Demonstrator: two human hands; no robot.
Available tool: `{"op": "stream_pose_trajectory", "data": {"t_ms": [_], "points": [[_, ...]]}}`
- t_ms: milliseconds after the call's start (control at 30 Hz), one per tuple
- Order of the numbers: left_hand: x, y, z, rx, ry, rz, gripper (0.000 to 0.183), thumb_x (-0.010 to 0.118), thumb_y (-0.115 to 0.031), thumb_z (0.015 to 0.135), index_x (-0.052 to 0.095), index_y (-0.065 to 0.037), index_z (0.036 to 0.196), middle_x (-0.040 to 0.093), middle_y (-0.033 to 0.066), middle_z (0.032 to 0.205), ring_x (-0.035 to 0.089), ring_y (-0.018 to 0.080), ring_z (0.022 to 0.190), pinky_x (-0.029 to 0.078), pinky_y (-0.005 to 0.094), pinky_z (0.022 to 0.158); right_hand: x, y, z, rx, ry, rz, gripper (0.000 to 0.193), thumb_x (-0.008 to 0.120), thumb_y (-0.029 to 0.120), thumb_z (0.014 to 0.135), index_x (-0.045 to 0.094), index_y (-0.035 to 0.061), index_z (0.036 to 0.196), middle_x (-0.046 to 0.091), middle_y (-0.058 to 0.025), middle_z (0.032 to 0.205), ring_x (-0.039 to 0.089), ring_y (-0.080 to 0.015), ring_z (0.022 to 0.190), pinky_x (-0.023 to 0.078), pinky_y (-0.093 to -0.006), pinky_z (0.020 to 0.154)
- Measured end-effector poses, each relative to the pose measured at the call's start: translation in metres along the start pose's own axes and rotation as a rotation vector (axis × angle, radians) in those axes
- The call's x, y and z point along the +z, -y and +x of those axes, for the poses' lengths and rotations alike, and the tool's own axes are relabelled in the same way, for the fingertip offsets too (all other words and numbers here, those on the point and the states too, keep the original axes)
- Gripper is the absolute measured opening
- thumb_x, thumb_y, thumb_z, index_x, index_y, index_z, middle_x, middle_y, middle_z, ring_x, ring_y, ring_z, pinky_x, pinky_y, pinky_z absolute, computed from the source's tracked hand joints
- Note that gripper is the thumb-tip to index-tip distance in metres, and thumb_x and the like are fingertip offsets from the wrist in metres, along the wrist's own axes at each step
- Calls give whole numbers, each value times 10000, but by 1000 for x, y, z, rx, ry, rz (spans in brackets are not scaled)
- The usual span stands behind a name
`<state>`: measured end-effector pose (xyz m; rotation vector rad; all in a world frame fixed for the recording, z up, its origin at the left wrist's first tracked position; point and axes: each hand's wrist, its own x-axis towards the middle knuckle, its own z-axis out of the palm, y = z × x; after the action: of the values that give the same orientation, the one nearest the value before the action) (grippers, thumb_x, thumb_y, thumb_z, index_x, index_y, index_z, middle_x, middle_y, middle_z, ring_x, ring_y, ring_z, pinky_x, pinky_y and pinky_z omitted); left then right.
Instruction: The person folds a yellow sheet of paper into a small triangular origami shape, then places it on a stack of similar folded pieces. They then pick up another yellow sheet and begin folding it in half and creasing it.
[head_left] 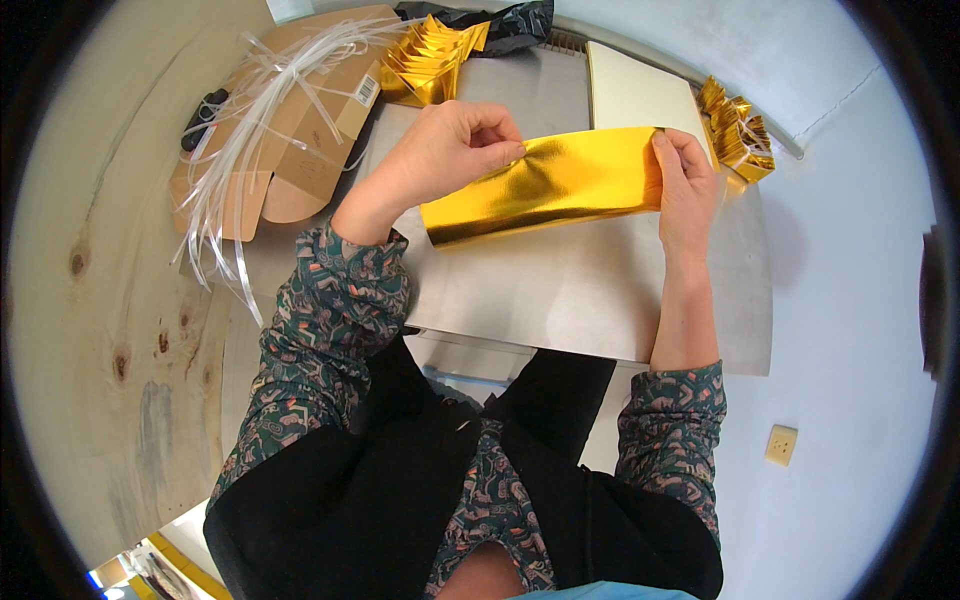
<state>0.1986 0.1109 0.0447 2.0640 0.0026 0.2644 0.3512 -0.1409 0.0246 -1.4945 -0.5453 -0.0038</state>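
Observation:
A shiny gold foil sheet [590,180], long and rectangular, is stretched between my two hands above the metal table [560,290]. My left hand [450,145] pinches its upper edge between thumb and fingers, left of the middle, where the foil creases. At the right end, my right hand [687,180] grips the sheet with the thumb in front and the fingers behind. The sheet's lower left corner hangs free, and its lower edge curls slightly.
Left, a cardboard box [305,170] carries a bundle of white ribbons [270,110]. Folded gold foil pieces [430,60] stand near black plastic [510,28] at the back. A cream board [640,90] lies behind the sheet, with more gold pieces [738,135] beside it. A wall outlet [782,445] is at right.

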Motion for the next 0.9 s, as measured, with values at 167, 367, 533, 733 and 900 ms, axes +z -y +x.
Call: {"op": "stream_pose_trajectory", "data": {"t_ms": [167, 367, 533, 733, 900], "points": [[2, 16, 11, -105, 165, 46, 175, 708, -169, 974, 725, 6, 975, 677, -20, 807, 585, 42, 766, 484, 218, 687, -9, -4, 5, 286, 96, -120, 143, 660, 170, 1000, 689, 40, 949, 640, 41, 816, 538, -37, 715, 414, -199, 628], [14, 32, 22, -242, 311, 155, 197, 701, -216, 931, 735, -23, 946, 706, 8, 828, 613, 91, 775, 505, 270, 717, -23, -27, 16, 452, 345, -280, 156, 642, 168, 975, 661, 44, 882, 611, 10, 699, 533, -85, 598, 423, -250, 563], [24, 31, 28, -229, 312, 454, 187, 687, -236, 903, 734, -57, 927, 733, 82, 843, 679, 182, 789, 535, 336, 723, -21, -48, 17, 390, 383, -433, 158, 632, 154, 969, 666, 40, 866, 668, -21, 708, 593, -107, 600, 482, -285, 576], [38, 20, 25, -204, 259, 739, 206, 694, -280, 875, 717, -78, 908, 750, 123, 895, 724, 306, 870, 562, 432, 743, -17, -54, 18, 382, 421, -589, 145, 637, 162, 939, 682, 39, 877, 713, -43, 717, 654, -132, 624, 523, -297, 624], [52, 25, 16, -90, 172, 939, 219, 698, -286, 857, 721, -95, 960, 744, 123, 932, 728, 333, 884, 575, 479, 751, -12, -47, 12, 314, 402, -720, 156, 640, 179, 923, 684, 40, 868, 727, -57, 700, 681, -150, 632, 539, -315, 634]]}}
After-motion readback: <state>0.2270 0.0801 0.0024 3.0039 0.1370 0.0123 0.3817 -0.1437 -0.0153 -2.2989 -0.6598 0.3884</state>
